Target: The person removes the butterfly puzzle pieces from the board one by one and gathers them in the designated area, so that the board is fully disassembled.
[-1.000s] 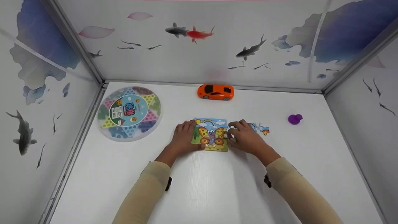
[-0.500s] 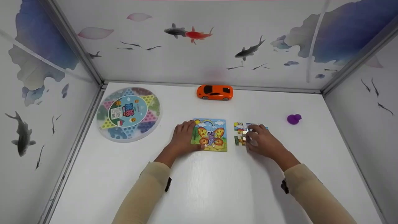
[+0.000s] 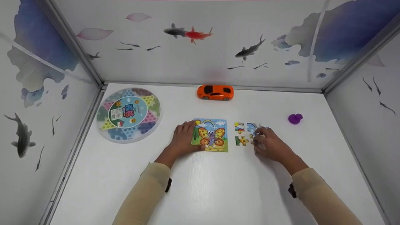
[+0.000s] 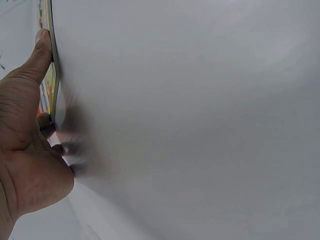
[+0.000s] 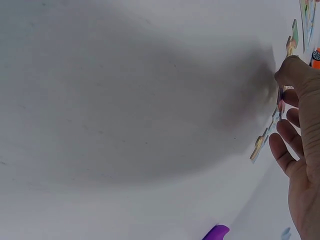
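My left hand (image 3: 183, 137) holds a square butterfly puzzle board (image 3: 213, 132) flat on the table, thumb at its lower edge and fingers along its left side. In the left wrist view, the thumb (image 4: 42, 52) lies against the board's edge (image 4: 56, 75). To the right of the board, several loose jigsaw pieces (image 3: 242, 141) lie in rows. My right hand (image 3: 271, 145) is over their right part, where thumb and fingertips pinch a jigsaw piece (image 3: 251, 139) mostly hidden by the fingers. More pieces (image 5: 258, 146) show beside that hand in the right wrist view.
An orange toy car (image 3: 215, 92) stands near the back wall. At the left lies a round Chinese checkers set (image 3: 128, 115) under a clear cover. A small purple toy (image 3: 295, 118) sits at the right. White panels with fish prints enclose the table (image 3: 200, 187).
My right hand has moved from the board's right edge rightward over the loose pieces, uncovering those nearest the board. The left hand stays on the board.
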{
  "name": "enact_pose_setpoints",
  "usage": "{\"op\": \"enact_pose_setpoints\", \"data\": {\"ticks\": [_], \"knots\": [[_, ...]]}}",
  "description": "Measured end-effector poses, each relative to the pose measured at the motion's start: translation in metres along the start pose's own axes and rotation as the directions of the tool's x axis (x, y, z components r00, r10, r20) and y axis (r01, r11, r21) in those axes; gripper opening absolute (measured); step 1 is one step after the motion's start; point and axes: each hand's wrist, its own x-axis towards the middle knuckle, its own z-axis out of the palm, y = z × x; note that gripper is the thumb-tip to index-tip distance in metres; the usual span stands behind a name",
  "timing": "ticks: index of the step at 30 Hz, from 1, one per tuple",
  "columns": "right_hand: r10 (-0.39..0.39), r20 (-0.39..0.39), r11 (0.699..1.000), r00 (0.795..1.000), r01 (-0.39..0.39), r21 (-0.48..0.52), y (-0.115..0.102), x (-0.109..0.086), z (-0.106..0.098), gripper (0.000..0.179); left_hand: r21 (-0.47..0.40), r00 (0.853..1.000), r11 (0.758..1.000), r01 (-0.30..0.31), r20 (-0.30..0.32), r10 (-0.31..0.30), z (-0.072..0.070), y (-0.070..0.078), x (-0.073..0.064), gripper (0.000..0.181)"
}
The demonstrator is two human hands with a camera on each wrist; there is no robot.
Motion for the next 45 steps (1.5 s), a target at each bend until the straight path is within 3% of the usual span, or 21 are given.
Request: {"op": "enact_pose_setpoints", "data": {"ticks": [13, 30, 38, 45], "knots": [[0.008, 0.001, 1.000, 1.000, -0.009, 0.029, -0.003, -0.002, 0.005, 0.028, -0.025, 1.000, 1.000, -0.007, -0.001, 0.007, 0.002, -0.002, 0.000, 0.115], [-0.008, 0.007, 1.000, 1.000, 0.008, 0.020, -0.004, -0.001, 0.001, 0.023, 0.013, 1.000, 1.000, -0.007, -0.009, 0.007, 0.002, -0.001, 0.000, 0.115], [0.063, -0.017, 0.998, 0.998, -0.063, 0.002, -0.019, 0.011, 0.002, 0.035, 0.007, 1.000, 1.000, -0.006, -0.007, 0.006, 0.000, 0.001, -0.001, 0.114], [0.084, -0.010, 0.996, 0.996, -0.083, 0.020, -0.047, 0.034, 0.013, 0.045, -0.013, 1.000, 1.000, -0.004, -0.005, 0.003, 0.000, 0.001, 0.000, 0.115]]}}
